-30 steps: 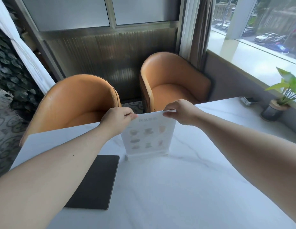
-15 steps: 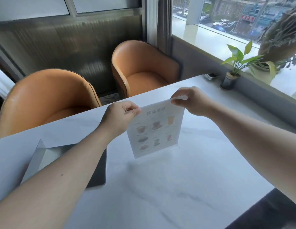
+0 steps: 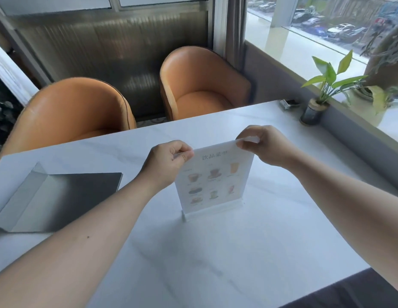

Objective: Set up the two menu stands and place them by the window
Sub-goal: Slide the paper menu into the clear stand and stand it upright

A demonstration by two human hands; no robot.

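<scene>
A clear acrylic menu stand point(image 3: 213, 181) with a drinks card inside stands upright on the white marble table point(image 3: 216, 252), its base on the tabletop near the middle. My left hand point(image 3: 169, 163) pinches its top left corner. My right hand point(image 3: 262, 145) pinches its top right corner. The window point(image 3: 327, 30) runs along the right side, beyond the table's right edge. Only one menu stand is in sight.
A dark folder or board point(image 3: 60, 196) lies on the table at the left. A small potted plant point(image 3: 316, 107) and a small dish point(image 3: 290, 104) sit at the far right corner by the sill. Two orange chairs point(image 3: 200, 85) face the far edge.
The stand was lifted off the table and tilted half a second ago; it now stands upright again, further right. My view has swung toward the window. Both hands kept their hold.
</scene>
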